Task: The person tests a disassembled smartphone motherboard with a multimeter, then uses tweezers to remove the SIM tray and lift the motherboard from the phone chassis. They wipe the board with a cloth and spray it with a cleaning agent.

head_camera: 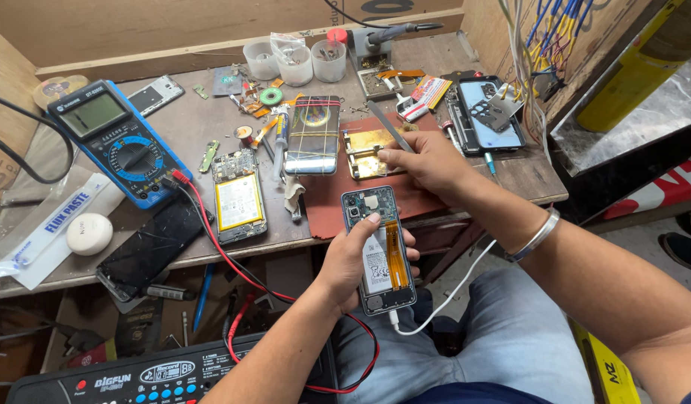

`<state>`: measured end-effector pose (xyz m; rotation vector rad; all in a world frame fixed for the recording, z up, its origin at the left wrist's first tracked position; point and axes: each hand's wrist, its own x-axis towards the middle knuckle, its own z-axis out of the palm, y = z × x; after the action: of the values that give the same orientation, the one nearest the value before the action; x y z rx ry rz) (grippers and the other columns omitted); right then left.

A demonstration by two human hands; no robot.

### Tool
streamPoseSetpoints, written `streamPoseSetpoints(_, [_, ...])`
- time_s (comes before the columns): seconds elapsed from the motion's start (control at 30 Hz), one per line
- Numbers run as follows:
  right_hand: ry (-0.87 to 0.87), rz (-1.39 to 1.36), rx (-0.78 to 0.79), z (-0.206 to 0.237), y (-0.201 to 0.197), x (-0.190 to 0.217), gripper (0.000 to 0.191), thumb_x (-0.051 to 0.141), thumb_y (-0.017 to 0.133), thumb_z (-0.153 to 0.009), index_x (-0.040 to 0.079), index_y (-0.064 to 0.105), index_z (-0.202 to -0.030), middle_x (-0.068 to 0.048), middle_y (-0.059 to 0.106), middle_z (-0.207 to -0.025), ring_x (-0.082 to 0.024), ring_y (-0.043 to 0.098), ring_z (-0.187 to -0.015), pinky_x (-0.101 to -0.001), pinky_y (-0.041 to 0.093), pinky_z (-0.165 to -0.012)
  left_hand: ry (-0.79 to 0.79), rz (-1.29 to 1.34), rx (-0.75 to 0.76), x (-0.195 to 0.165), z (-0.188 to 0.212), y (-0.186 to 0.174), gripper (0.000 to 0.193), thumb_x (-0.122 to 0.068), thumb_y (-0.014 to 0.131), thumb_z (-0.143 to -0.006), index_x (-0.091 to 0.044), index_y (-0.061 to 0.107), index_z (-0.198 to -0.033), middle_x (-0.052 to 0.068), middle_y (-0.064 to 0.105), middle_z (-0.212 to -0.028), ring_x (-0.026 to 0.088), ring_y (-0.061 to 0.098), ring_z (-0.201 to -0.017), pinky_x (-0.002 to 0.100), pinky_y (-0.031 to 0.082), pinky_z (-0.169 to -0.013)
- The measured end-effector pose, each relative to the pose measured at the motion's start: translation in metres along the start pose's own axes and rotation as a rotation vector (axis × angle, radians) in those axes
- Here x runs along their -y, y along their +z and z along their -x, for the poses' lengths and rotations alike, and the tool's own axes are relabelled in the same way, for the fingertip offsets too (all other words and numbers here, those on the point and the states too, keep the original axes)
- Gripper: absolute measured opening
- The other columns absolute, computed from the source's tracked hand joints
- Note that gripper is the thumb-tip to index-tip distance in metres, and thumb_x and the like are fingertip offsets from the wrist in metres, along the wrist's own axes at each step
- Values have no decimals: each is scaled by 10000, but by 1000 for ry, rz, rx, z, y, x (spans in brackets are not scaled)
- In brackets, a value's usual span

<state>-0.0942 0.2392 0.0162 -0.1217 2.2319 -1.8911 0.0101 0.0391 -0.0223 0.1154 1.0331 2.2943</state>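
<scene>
Left hand (pixel 353 258) wrapped around an opened phone (pixel 378 251), thumb pressed across its upper half, fingers curled behind the far edge. Right hand (pixel 427 161) just above it, fingers pinched together on a thin metal blade tool (pixel 390 126) angled up and away.

At the back of the bench (pixel 300 232), three small translucent cups (pixel 294 61) in a row: the middle one stuffed with what looks like crumpled plastic, the right one with small dark bits, too small to tell apart. Further right, an open black case (pixel 486 112) holding a perforated metal plate.

Opened phone held upright over the lap, below the bench edge, directly under the right hand and clear of the red mat (pixel 375 196). Back cover off: teal frame, camera block at top left, white-labelled battery down the middle, orange flex strip beside it. White cable (pixel 450 295) plugged into the bottom end.
</scene>
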Motion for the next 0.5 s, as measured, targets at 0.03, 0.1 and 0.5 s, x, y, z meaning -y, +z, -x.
streamPoseSetpoints(0.03, [-25,90,-19,1,-1,3,220,282,730,-929,68,748,-980,64,572,-686,-13,400,-508,-233,304,-430,5,-1,-1,0,1,0,438,-405,513,-1016,-9,587,-1187,152,705,-1027,293,735,-935,506,638,-801])
streamPoseSetpoints(0.1, [-119,199,56,3,-3,9,263,292,751,-956,29,769,-958,52,620,-715,-9,467,-580,-229,371,-490,12,-2,2,-1,1,-1,441,-410,528,-1002,-16,585,-1193,153,704,-1035,298,732,-936,511,633,-800])
streamPoseSetpoints(0.5, [-346,-144,-126,55,-11,16,390,330,536,-1037,8,755,-1047,-24,666,-801,-97,522,-653,-276,446,-600,93,123,190,-5,6,-3,639,-374,593,-960,-51,417,-1483,163,652,-1147,301,700,-1055,549,589,-935])
